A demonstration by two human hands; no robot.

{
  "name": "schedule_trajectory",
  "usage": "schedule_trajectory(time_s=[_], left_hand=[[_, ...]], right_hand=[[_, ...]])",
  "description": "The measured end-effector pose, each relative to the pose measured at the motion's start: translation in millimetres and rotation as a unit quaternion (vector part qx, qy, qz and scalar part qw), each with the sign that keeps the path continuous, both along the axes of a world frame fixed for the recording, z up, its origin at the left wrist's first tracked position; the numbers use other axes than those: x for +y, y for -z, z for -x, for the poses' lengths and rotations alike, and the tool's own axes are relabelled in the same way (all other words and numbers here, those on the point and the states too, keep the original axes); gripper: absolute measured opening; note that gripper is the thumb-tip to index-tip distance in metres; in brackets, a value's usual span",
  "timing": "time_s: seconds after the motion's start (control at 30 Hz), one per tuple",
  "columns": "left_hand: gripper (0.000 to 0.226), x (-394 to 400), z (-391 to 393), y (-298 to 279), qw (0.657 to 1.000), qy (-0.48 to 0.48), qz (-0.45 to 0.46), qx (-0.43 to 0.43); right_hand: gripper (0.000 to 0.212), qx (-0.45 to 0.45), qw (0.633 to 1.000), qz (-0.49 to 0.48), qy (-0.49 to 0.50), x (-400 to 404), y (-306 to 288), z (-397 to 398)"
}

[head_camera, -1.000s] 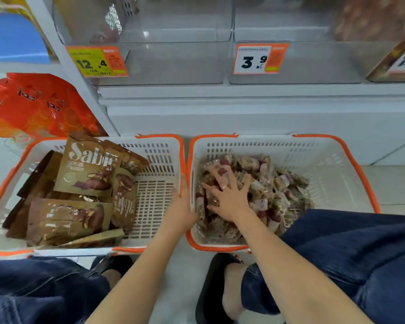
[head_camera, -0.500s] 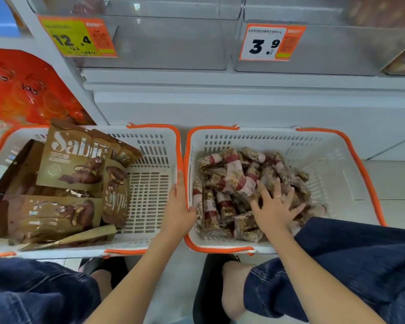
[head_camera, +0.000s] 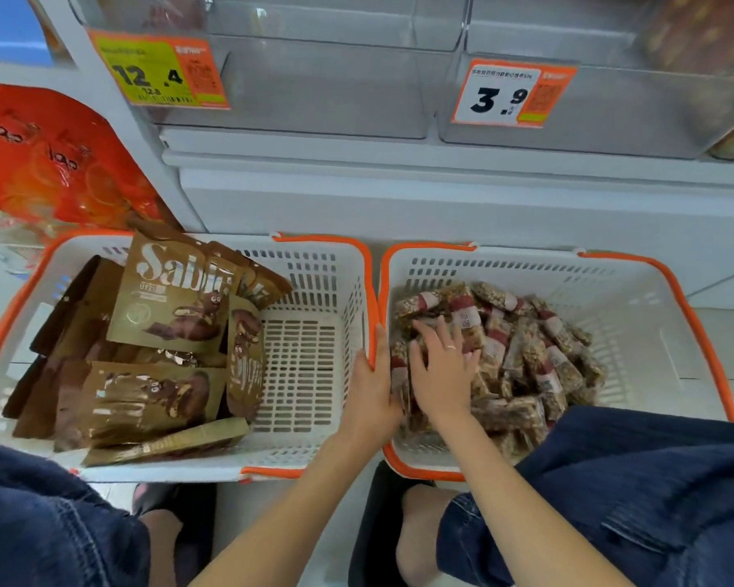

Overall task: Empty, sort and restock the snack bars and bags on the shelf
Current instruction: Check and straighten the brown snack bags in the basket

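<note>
Two white baskets with orange rims stand side by side on the floor below the shelf. The left basket holds several brown snack bags. The right basket holds a heap of clear-wrapped nut bars with red and white labels. My left hand grips the right basket's left rim between the two baskets. My right hand lies flat on the left part of the bar heap, fingers spread, a ring on one finger.
Above, two clear shelf bins carry price tags 12.4 and 3.9. Red-orange bags hang at the left. My knees in blue denim and black shoes fill the foreground.
My right hand has slid from the right of the bar heap to its left side, close to my left hand. My left hand has stayed on the rim.
</note>
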State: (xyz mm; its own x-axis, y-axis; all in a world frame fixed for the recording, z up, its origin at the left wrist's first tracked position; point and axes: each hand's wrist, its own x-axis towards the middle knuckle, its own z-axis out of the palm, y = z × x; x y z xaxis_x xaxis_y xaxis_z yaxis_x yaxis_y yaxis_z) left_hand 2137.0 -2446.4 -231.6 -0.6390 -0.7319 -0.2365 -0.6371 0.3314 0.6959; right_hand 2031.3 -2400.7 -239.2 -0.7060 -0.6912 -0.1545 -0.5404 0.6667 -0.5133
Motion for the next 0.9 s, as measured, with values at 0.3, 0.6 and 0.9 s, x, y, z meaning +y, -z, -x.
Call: schedule_trajectory(time_s=[0.3, 0.6, 0.9], left_hand=[[0.051, -16.8, -10.7, -19.6, 0.985, 0.082, -0.138, 0.06], [0.026, -85.5, -133.3, -27.5, 0.968, -0.248, 0.044, 0.015], [0.061, -120.8, -233.1, -15.9, 0.899, -0.432, 0.021, -0.062]], right_hand=[[0.055, -0.194, 0.979, 0.052, -0.026, -35.1, -30.0, -25.5], [0.065, -0.018, 0.985, -0.041, -0.168, -65.5, 8.0, -95.1], [0.061, -0.054, 0.917, -0.273, -0.287, -65.7, 67.3, -85.1]])
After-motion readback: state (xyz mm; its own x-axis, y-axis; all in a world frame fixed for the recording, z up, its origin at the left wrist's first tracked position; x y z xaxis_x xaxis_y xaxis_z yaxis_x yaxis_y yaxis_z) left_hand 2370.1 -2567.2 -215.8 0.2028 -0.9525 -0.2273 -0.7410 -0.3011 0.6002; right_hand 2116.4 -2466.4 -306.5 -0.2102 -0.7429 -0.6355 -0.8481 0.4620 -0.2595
